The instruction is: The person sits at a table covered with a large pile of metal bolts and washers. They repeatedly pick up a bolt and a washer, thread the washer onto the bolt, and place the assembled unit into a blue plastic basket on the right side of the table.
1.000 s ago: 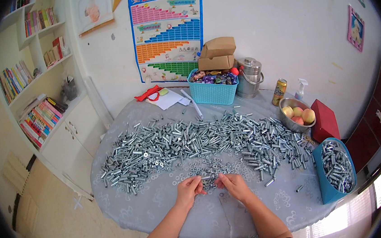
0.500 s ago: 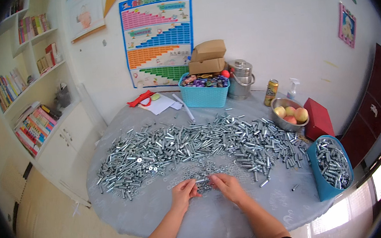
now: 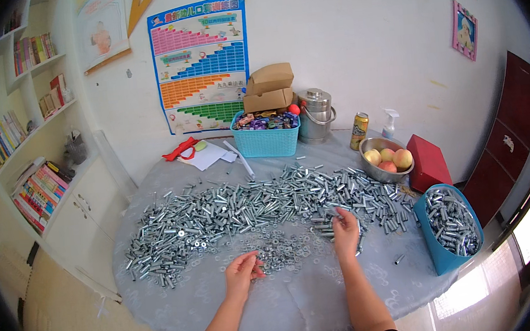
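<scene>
A wide heap of silvery metal bolts and sleeves [image 3: 249,203] spreads across the table. Along its near edge lies a patch of small loose washers [image 3: 282,251]. Beside the washers' left side is my left hand [image 3: 243,274], thumb and fingers curled together; what they hold, if anything, is hidden. My right hand [image 3: 346,234] reaches over the near right part of the heap. Its fingers are drawn together among the bolts, and I cannot make out what lies between them.
A blue bin of metal pieces [image 3: 452,225] stands at the right edge, near a red box [image 3: 428,162]. Behind the heap are a bowl of fruit [image 3: 376,169], a can [image 3: 359,131], a spray bottle [image 3: 390,124], a steel canister [image 3: 315,117], a turquoise basket [image 3: 267,143] and papers [image 3: 204,157].
My hands were together over the washers with a metal bolt between them. My right hand has moved right and farther out to the heap; my left stays near the washers. The view has shifted slightly.
</scene>
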{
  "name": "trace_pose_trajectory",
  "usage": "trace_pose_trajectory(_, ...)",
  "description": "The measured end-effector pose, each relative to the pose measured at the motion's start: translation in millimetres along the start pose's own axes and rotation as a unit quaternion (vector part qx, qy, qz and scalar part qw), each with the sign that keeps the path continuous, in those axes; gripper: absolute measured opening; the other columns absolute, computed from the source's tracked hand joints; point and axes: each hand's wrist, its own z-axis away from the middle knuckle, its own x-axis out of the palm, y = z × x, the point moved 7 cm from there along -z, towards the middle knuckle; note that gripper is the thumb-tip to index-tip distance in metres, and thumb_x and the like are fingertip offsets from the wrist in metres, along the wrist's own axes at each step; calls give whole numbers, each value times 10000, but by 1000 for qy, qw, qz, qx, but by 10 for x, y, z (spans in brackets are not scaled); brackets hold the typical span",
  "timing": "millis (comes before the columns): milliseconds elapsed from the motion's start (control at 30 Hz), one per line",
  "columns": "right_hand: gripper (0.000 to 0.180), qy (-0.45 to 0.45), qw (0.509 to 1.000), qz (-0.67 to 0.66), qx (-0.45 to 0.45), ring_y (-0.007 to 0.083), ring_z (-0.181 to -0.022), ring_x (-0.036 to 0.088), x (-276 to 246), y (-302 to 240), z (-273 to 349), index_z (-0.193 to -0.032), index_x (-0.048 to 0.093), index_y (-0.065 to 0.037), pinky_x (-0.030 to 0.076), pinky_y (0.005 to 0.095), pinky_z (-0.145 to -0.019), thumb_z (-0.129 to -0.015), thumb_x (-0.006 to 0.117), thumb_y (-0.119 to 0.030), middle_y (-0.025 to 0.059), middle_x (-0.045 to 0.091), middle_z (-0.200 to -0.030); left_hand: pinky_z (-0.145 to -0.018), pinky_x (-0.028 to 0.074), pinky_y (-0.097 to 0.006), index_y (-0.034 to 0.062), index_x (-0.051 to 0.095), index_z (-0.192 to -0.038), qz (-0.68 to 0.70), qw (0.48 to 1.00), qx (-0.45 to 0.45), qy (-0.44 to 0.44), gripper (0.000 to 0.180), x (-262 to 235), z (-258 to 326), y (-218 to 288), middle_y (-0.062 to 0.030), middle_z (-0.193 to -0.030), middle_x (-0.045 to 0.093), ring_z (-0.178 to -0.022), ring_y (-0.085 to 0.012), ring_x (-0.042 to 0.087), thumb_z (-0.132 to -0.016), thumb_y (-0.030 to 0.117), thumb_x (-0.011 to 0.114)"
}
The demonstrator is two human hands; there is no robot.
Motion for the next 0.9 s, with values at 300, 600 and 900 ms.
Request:
trace_pose_trajectory(300, 365, -49, 992, 115, -33, 216, -1153, 449, 81, -283, 93, -1117, 557, -47, 402, 292, -866, -757, 578, 9, 111, 456, -1275, -544, 515, -243, -11, 607, -985, -61, 996, 27, 52, 178, -159, -99, 187, -87, -807, 618, -614, -114, 570, -853, 94, 551)
trace_pose_trajectory(600, 206, -148, 974, 125, -119, 271, -1061, 513, 416, -311, 345, -927, 640, -69, 406, 335, -884, -740, 586, 1, 124, 558, -1129, -612, 473, -365, 23, 650, -788, -544, 815, 135, 146, 176, -496, -709, 543, -141, -742, 638, -676, -280, 612, -715, 183, 659)
trace_pose_trajectory(900, 196, -312, 928, 170, -113, 292, -983, 550, 770, -263, 556, -941, 641, -60, 450, 352, -820, -753, 587, -59, 113, 592, -1065, -603, 471, -397, 26, 637, -692, -580, 789, 103, 173, 202, -592, -945, 428, -141, -702, 623, -647, -313, 599, -659, 217, 695)
